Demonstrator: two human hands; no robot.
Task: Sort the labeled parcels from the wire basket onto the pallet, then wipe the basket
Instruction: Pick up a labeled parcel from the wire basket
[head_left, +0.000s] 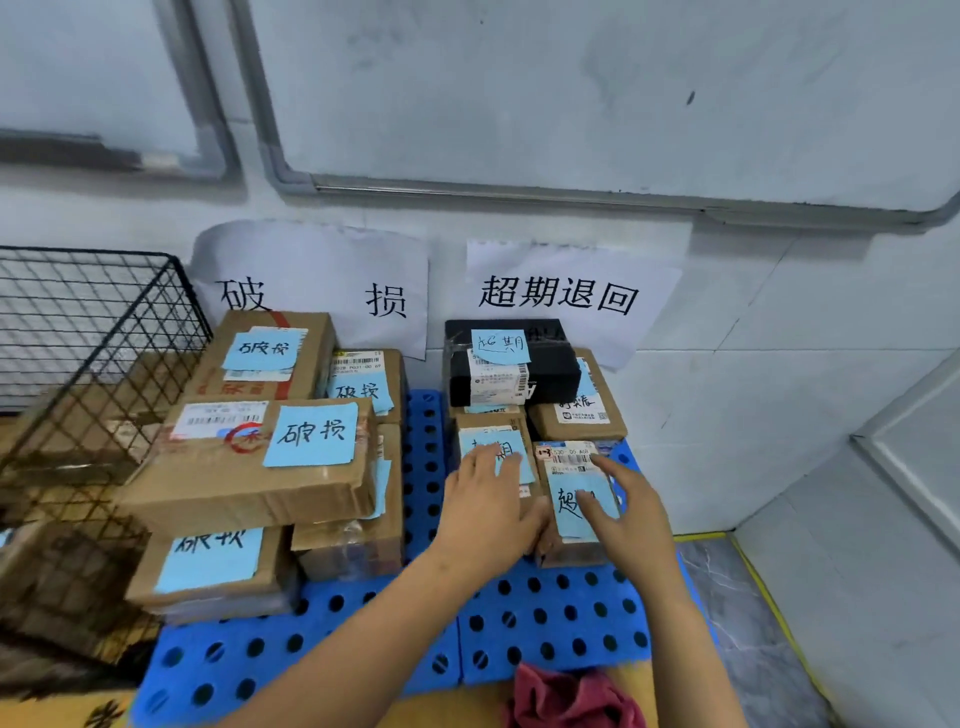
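Small cardboard parcel (565, 470) by the pallet's (545, 616) right edge looks light, stiff; left hand (488, 501) and right hand (626, 519) touch it flat-fingered, gripping nothing. Grasp its sides.

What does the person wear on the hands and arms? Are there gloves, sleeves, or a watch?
Nothing is worn. The left hand and the right hand have no gloves, and no ring shows. Both forearms are uncovered down to the picture's lower edge: no sleeve, watch or bracelet is in view.
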